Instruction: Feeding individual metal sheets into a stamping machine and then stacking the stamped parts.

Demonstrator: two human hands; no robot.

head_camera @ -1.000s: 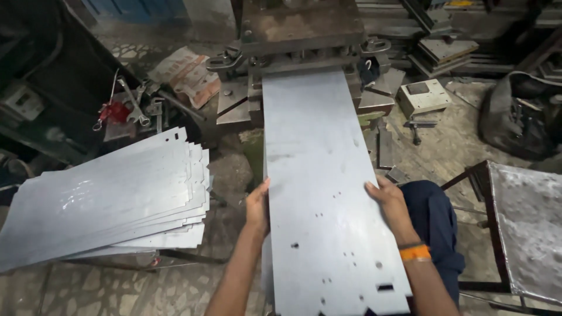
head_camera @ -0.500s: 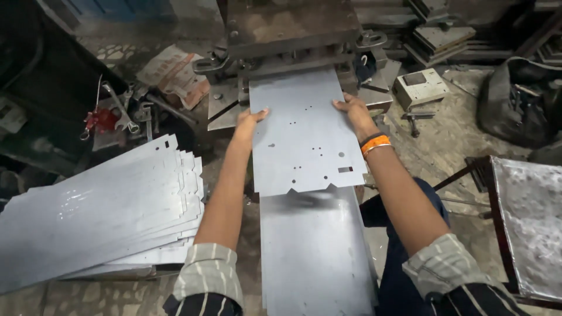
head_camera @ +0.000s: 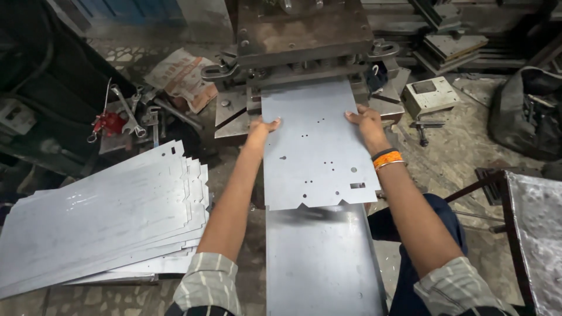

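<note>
A punched metal sheet [head_camera: 316, 146] lies flat with its far end under the dark press machine [head_camera: 304, 29]. My left hand [head_camera: 261, 126] grips the sheet's left edge near the press. My right hand [head_camera: 366, 122], with an orange band at the wrist, holds the right edge opposite. The sheet has small holes and a notched near edge. It rests on a longer plain metal support plate [head_camera: 322, 263] that runs toward me.
A stack of several cut sheets [head_camera: 99, 222] lies at the left. Spanners and a red tool [head_camera: 117, 120] sit behind it, beside a crumpled sack [head_camera: 181, 73]. A grey box [head_camera: 430, 93] is right of the press. A metal-topped stand [head_camera: 535, 234] stands at the right.
Both hands have pushed the punched sheet away from me into the press, its far end now under the machine. In the last half second the arms barely moved.
</note>
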